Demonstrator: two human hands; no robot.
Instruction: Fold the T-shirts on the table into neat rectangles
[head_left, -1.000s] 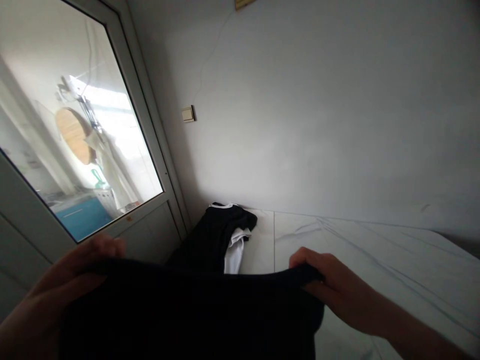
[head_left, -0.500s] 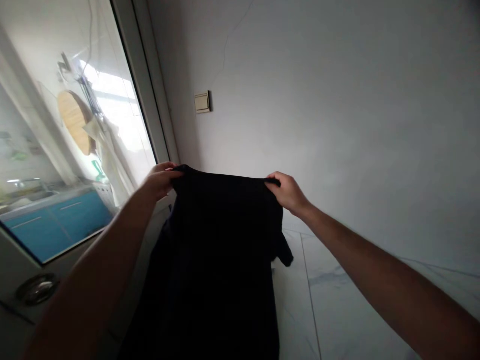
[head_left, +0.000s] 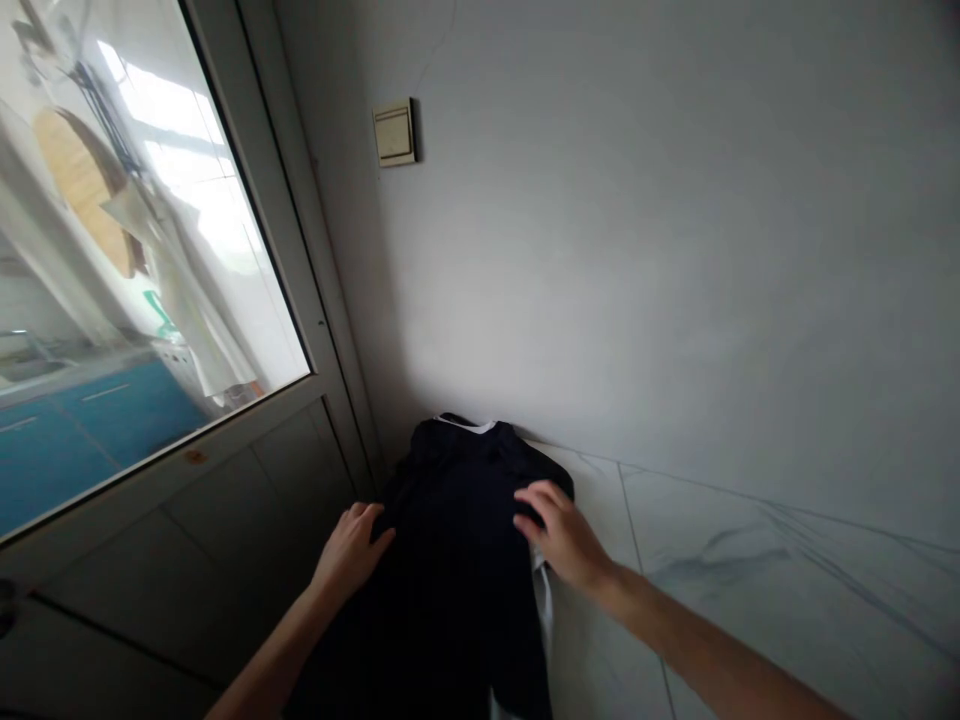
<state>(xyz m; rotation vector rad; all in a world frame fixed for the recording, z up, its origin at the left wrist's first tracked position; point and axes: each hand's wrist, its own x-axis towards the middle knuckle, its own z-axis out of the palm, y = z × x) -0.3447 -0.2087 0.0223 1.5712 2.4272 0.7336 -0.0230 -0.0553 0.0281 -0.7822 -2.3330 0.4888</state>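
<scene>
Head view: two loose hands, one either side of the dark garment point(head_left: 457, 565)!

Here's the left hand point(head_left: 349, 548), thumb and fingers well parted at the cloth's left edge; opposite, the right hand point(head_left: 564, 538) curls with a clear gap too. Neither appears to pinch anything; whether fingertips brush the cloth, I can't tell. The garment lies spread between and below them, seemingly borne by the pale marbled surface point(head_left: 720, 560), so the hands needn't carry it. Beyond both, the white-edged neckline point(head_left: 466, 426) sits by the wall point(head_left: 637, 270); just below the right hand, white fabric point(head_left: 546, 600) peeks out, probably an under-layer.
</scene>
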